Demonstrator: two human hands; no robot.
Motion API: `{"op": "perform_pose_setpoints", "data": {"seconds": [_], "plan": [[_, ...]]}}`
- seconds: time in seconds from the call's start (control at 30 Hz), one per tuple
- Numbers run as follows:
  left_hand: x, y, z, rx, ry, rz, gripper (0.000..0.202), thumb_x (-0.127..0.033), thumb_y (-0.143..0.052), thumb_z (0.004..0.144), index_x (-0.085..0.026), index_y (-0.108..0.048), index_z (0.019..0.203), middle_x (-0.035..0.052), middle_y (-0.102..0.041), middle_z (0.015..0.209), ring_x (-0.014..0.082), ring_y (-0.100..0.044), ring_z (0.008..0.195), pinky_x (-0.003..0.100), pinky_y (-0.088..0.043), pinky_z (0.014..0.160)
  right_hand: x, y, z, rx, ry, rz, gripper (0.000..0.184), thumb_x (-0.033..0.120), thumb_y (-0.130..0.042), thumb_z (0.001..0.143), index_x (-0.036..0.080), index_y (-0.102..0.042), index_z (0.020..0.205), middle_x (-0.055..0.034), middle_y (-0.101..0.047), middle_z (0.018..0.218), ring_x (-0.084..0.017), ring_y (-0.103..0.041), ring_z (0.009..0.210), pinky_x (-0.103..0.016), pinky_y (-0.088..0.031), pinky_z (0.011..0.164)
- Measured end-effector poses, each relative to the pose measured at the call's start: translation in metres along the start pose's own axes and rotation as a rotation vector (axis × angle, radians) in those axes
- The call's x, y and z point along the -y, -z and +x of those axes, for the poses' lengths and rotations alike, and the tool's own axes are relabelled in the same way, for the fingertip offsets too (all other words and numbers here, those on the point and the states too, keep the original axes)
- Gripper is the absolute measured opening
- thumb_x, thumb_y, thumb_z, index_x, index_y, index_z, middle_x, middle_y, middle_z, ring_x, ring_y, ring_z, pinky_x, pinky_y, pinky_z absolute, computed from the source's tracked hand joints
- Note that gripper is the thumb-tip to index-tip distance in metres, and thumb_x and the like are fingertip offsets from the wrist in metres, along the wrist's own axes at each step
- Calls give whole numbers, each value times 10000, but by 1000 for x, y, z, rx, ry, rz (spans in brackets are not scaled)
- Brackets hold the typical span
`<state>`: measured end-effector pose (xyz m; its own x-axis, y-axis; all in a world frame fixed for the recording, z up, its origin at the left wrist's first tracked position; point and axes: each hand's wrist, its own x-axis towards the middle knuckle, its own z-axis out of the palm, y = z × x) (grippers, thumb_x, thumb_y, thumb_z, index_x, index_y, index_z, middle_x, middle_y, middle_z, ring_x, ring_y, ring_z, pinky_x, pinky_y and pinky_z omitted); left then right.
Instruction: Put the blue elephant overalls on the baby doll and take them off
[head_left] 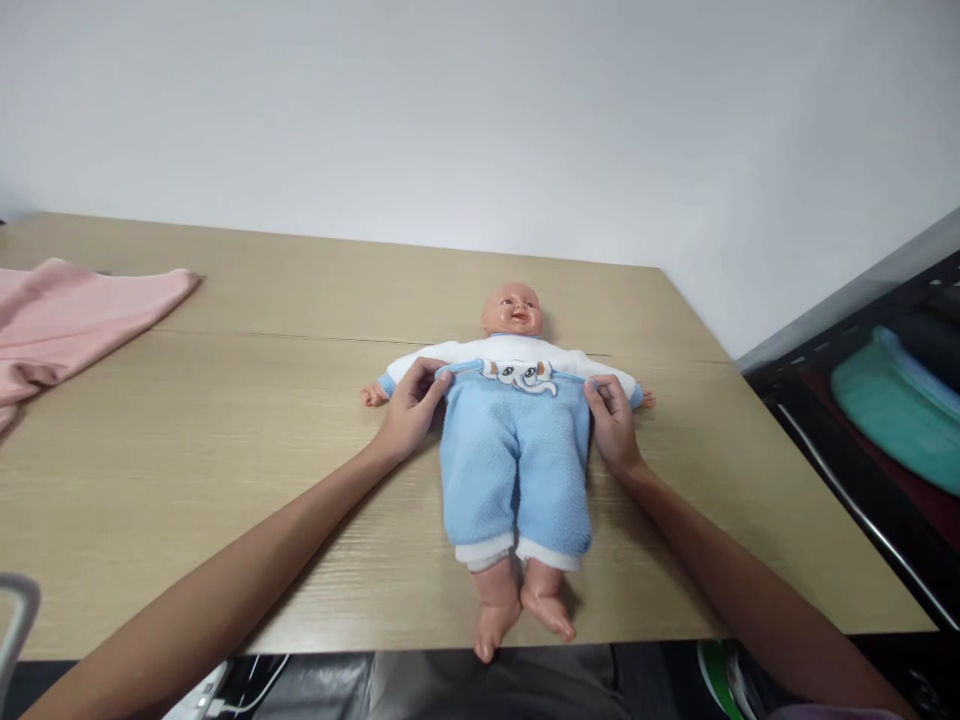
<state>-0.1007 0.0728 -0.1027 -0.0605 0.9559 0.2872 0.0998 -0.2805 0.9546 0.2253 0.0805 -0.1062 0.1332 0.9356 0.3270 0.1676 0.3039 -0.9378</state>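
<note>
Light-blue trousers [517,450], pinched at both upper corners

You hold the trousers by their top edge. Left hand [412,402]: thumb and fingers closed narrow on one corner, cloth between them. Right hand [613,415]: same narrow pinch at the opposite corner. Elephant patch [519,375] sits along the edge, between your hands. Doll [513,309] lies on its back on the wood-grain table [262,480], directly in front of you, head toward the pale wall [420,120], arms spread, bare feet toward you at the near edge. Trousers cover its legs and reach the chest, over a white top [517,348]. Pink cloth [75,320] lies well apart, far left. Teal object [900,410] beyond the table's right side; you cannot tell what it is.
</note>
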Motion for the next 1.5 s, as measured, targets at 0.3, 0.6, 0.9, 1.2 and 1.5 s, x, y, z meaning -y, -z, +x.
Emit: {"op": "perform_pose_setpoints", "data": {"seconds": [0.3, 0.6, 0.9, 1.2, 1.5], "plan": [[-3, 0, -5, -43, -75, 1, 431, -663, -705, 1031, -239, -641, 1075, 22, -617, 995, 212, -585, 943, 336, -473, 890, 4, 4, -2, -71, 65, -39, 242, 428, -773, 951, 298, -623, 1090, -38, -653, 1091, -254, -641, 1025, -402, -527, 969], [2, -5, -12, -13, -366, 360, 207, -403, -551, 1157, -218, -642, 1169, 53, -696, 1033, 208, -644, 931, 364, -539, 875, 88, -88, 73, 407, 517, -325, 125, 243, -600, 1052, 235, -627, 1174, -77, -753, 1128, -229, -722, 984, -407, -593, 955], [6, -3, -15, -40, -464, 381, 160, -343, -552, 1160, -212, -642, 1180, 59, -703, 1012, 195, -655, 897, 343, -540, 802, 70, -220, 121, 1415, 683, -748, 361, 160, -727, 950, 217, -702, 1306, -127, -786, 1305, -308, -735, 1176, -412, -549, 984], [2, 1, -19, -29, -671, 441, 152, -184, -590, 1117, -237, -643, 1249, 69, -652, 1107, 215, -659, 1036, 394, -564, 941, 49, -184, 128, 1013, 230, 128, 396, 183, -673, 777, 238, -649, 1168, -43, -739, 1184, -226, -691, 1054, -344, -563, 936], [20, -7, -27, -233, -745, 266, 93, -336, -506, 1157, -324, -493, 1249, 117, -541, 1413, 293, -632, 1324, 570, -585, 1067, 58, -152, 121, 1090, 252, 90, 468, 56, -573, 675, 263, -801, 1027, -41, -785, 1151, -252, -714, 1182, -433, -525, 1110]]}}
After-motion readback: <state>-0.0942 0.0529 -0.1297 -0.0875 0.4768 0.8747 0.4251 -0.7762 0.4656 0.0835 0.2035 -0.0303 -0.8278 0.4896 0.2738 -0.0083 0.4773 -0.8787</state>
